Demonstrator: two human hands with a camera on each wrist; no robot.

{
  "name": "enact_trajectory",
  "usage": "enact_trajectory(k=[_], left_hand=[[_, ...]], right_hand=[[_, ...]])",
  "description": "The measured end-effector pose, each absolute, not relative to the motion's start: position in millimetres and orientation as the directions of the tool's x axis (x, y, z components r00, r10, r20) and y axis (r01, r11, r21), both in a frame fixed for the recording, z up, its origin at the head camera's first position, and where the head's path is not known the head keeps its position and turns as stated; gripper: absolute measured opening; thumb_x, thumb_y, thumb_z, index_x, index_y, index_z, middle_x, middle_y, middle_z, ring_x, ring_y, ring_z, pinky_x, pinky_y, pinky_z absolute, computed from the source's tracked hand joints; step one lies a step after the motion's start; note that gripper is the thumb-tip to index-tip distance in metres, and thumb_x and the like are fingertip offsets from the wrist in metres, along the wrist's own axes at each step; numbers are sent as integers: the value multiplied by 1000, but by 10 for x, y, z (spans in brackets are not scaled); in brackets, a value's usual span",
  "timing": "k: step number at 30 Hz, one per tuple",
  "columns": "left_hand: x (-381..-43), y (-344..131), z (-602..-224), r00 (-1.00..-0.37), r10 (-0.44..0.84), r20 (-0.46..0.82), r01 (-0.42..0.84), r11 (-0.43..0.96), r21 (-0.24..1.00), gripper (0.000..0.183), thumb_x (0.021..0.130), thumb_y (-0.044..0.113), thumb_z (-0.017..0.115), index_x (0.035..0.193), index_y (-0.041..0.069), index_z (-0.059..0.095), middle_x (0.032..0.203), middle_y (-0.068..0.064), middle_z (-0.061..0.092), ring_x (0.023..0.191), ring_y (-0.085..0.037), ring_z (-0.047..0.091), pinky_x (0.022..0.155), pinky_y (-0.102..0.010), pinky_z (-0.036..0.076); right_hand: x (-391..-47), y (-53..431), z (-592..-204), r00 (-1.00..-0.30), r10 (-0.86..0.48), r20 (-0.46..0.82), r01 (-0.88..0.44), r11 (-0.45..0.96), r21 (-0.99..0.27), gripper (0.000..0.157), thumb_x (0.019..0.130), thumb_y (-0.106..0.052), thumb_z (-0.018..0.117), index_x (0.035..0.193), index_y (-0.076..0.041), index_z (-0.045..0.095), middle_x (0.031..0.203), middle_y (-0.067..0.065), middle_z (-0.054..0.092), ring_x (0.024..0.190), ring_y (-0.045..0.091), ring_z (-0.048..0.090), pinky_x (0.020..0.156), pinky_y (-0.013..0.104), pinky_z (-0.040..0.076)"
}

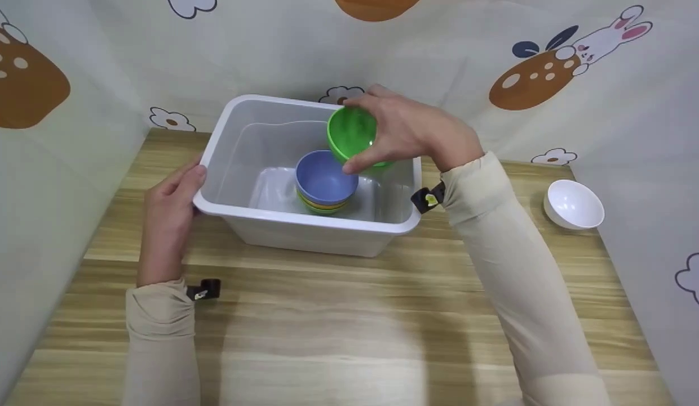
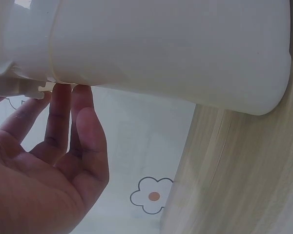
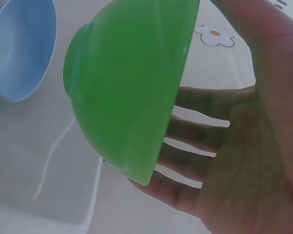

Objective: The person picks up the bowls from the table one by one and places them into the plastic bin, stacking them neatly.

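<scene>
A green bowl (image 1: 349,134) is gripped at its rim by my right hand (image 1: 412,128), tilted over the right part of a white plastic bin (image 1: 304,220). In the right wrist view the thumb and fingers span the green bowl (image 3: 127,87). Inside the bin stands a nested stack with a blue bowl (image 1: 326,176) on top and yellow and green edges below it. My left hand (image 1: 168,220) holds the bin's left rim, thumb on top. The left wrist view has its fingers (image 2: 58,112) under the rim, against the outer wall.
A white bowl (image 1: 574,204) stands on the wooden table (image 1: 327,316) at the right, near the side curtain. Patterned cloth (image 1: 428,67) hangs behind the bin and along both sides.
</scene>
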State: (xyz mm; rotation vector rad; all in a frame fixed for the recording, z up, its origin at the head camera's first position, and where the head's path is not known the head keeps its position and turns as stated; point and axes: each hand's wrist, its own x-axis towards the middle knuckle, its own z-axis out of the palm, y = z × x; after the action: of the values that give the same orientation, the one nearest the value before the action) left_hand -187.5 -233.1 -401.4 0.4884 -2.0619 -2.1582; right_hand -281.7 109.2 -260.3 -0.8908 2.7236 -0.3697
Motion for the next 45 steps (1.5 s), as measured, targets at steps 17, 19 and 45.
enact_trajectory(k=[17,19,45], left_hand=[[-1881,-2355,-3984,-928,-320,-192,-195,-25,981,51,93,47,73,139,28,64,154,1,54,115,-10,63,83,-16,56],[-1879,-2352,-3984,-929,-320,-188,-189,-28,982,51,92,46,73,139,26,64,153,0,55,115,-10,63,83,-16,56],[-1870,-2342,-3990,-943,-300,-146,-157,12,988,50,95,47,70,139,24,63,148,-4,60,115,-13,63,89,-21,55]], right_hand=[[-2962,828,-2746,-782,-597,-177,-540,792,-286,107,72,-66,81,158,-18,38,151,10,44,134,30,37,108,47,46],[-2982,795,-2779,-780,-602,-174,-540,787,-299,108,72,-65,81,158,-18,37,149,10,45,134,30,37,108,47,46],[-3131,547,-3072,-766,-594,-245,-511,795,-328,106,74,-67,79,159,-21,34,148,9,44,134,26,38,103,45,50]])
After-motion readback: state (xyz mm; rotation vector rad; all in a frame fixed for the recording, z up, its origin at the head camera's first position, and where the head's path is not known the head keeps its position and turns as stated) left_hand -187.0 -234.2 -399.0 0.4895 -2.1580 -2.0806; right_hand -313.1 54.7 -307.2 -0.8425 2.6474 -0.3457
